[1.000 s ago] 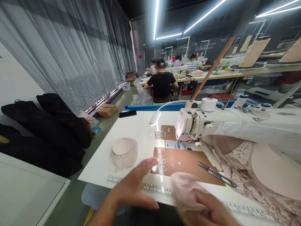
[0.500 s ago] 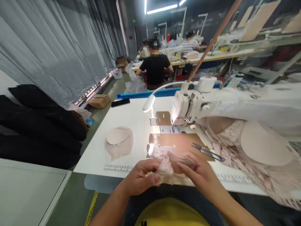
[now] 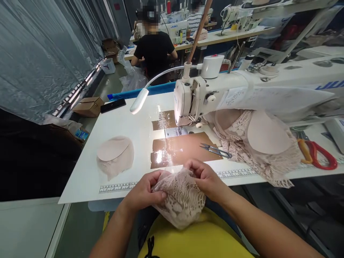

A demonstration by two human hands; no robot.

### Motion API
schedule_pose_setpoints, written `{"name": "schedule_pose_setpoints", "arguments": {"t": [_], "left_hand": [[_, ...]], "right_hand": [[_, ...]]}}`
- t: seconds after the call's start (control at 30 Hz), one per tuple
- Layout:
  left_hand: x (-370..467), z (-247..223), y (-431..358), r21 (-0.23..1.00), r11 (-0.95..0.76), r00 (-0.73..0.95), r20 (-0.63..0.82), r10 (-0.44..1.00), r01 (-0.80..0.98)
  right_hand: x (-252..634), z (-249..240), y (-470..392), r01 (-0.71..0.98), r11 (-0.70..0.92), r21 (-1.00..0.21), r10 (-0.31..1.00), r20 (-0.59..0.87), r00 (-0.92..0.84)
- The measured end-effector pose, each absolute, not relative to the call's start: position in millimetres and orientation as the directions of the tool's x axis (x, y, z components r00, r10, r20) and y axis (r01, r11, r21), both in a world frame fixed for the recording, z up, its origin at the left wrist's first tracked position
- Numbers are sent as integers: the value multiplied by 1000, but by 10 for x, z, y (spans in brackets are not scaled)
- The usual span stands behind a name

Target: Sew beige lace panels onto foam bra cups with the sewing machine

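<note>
A piece of pale pink lace fabric [image 3: 181, 200] hangs between my two hands at the table's front edge, spread over my lap. My left hand [image 3: 146, 191] pinches its left side between thumb and fingers. At its upper right, my right hand [image 3: 206, 179] grips the lace, fingers curled in. Just beyond lie a brown taped patch [image 3: 182, 147] and thread snips [image 3: 216, 150]. The sewing machine [image 3: 185, 100] stands behind them, its needle area lit. Left on the table is a beige bra cup piece [image 3: 114, 152] with lace.
More lace and cup pieces [image 3: 268, 136] are heaped under the machine arm at right, with red-handled scissors [image 3: 321, 154] beside them. A lamp [image 3: 139, 100] arches over the table. A phone [image 3: 113, 105] lies at the back left. Co-workers [image 3: 154, 50] sit ahead.
The lace, bunched up before, is now spread out and hangs lower over my lap. My right hand has turned and moved up. My view has shifted to the right and down.
</note>
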State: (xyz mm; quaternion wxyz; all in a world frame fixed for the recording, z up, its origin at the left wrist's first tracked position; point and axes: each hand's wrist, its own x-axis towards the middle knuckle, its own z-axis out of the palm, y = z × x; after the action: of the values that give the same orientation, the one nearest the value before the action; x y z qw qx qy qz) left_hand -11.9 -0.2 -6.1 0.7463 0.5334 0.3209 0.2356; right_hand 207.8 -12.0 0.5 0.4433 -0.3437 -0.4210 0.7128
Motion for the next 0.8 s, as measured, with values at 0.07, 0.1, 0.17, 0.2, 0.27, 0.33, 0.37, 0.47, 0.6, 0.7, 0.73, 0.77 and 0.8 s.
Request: {"name": "schedule_pose_setpoints", "arguments": {"t": [0.07, 0.1, 0.17, 0.2, 0.27, 0.33, 0.37, 0.47, 0.6, 0.7, 0.73, 0.77, 0.8], "left_hand": [[-116, -71, -29, 938, 346, 655, -256, 711, -10], [-112, -78, -43, 937, 350, 634, -267, 726, -6], [-98, -94, -67, 939, 344, 593, -272, 758, -8], [-88, -99, -78, 944, 331, 572, -261, 778, -19], [-64, -97, -94, 954, 295, 515, -228, 826, -50], [-31, -76, -107, 960, 272, 468, -209, 859, -70], [-9, -65, -114, 959, 273, 454, -211, 866, -75], [72, -66, -138, 946, 298, 410, -224, 884, -124], [123, -150, -156, 925, 278, 261, -210, 942, -260], [-5, -122, -65, 943, 233, 203, -187, 961, -236], [-89, -73, 3, 955, 210, 199, -169, 965, -207], [-189, -7, 92, 970, 180, 195, -147, 970, -165], [-305, 73, 205, 985, 141, 190, -119, 974, -104]], "right_hand": [[2096, -6, -113, -326, -161, -932, 974, -98, -203], [2107, -17, -110, -299, -129, -945, 985, -89, -145], [2135, -43, -105, -218, -96, -971, 992, -75, -101], [2152, -56, -101, -170, -89, -981, 991, -71, -110], [2189, -73, -93, -102, -78, -992, 984, -60, -169], [2215, -68, -84, -80, -55, -995, 971, -35, -236], [2221, -57, -81, -67, -43, -997, 967, -25, -253], [2204, -10, -81, 41, -2, -999, 977, -10, -212], [2193, -24, -81, 69, 20, -997, 996, 13, -89], [2252, -85, -13, 41, 1, -999, 998, -2, -66], [2276, -98, 36, 68, -5, -998, 997, -10, -74], [2295, -102, 99, 117, -11, -993, 994, -23, -103], [2305, -94, 172, 176, 0, -984, 990, -24, -139]]}}
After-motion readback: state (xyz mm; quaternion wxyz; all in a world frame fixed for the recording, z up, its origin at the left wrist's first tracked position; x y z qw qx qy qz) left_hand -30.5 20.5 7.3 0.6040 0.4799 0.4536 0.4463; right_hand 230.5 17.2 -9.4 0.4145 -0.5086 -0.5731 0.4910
